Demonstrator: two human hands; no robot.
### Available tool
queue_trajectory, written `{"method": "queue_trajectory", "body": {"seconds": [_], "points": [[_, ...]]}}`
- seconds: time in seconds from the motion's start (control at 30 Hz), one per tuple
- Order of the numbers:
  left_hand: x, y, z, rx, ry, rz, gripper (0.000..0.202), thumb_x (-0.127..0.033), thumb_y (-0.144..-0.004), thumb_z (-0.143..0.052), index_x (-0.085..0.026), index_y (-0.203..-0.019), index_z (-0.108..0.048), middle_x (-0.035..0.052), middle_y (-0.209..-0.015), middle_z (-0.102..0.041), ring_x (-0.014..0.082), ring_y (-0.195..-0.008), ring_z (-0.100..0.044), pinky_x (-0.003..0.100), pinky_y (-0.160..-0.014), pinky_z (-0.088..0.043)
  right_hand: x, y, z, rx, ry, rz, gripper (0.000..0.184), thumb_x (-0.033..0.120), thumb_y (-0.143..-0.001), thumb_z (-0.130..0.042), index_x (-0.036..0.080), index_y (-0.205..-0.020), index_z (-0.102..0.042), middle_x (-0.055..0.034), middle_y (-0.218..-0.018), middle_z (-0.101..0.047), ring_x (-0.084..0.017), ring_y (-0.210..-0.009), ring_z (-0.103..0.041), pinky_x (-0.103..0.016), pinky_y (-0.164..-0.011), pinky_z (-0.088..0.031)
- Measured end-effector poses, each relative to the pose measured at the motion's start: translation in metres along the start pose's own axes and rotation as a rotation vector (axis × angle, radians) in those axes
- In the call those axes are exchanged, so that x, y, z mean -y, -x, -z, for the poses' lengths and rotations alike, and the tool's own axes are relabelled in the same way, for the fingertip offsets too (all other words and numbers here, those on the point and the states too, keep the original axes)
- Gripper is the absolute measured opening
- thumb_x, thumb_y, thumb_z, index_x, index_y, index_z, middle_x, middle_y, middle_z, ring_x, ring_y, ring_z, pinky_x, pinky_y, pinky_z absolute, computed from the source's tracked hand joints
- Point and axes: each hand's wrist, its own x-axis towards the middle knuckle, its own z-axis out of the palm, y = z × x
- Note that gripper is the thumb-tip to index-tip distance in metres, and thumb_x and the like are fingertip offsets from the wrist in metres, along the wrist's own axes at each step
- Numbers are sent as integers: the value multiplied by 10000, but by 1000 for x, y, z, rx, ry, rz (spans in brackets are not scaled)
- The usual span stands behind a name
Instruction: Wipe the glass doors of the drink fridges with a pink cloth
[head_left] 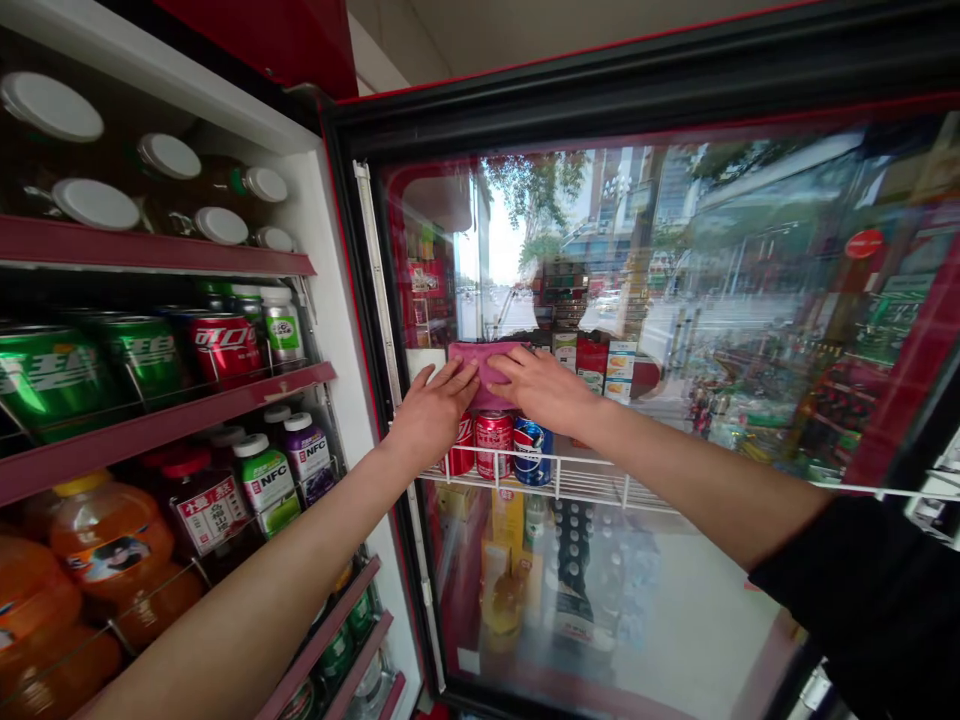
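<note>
A folded pink cloth (491, 375) is held up between my two hands, just above the cans in the door rack. My left hand (435, 410) has its fingers on the cloth's left edge, with the thumb side partly hidden. From the right, my right hand (536, 380) grips the cloth with bent fingers. Right below stand a red can (494, 445) and a blue can (532, 450), with another red can (463, 445) partly behind my left hand. Glass of the open fridge door (720, 400) lies behind the cloth.
A white wire rack (592, 480) runs across the door. At left, fridge shelves (165, 420) hold green cans (142, 355), a red can (221, 348), orange drink bottles (112, 540) and white-lidded jars (52, 105). The glass mirrors a street and goods.
</note>
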Motion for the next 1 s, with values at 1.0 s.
{"method": "queue_trajectory", "body": {"seconds": [1.0], "points": [[-199, -106, 10, -81, 81, -233, 568, -147, -1032, -457, -190, -1566, -645, 94, -1798, -435, 375, -1678, -389, 579, -1056, -531, -64, 229, 15, 101, 77, -360, 542, 99, -1059, -616, 342, -1537, -701, -104, -1634, -611, -321, -1340, -526, -448, -1011, -468]]}}
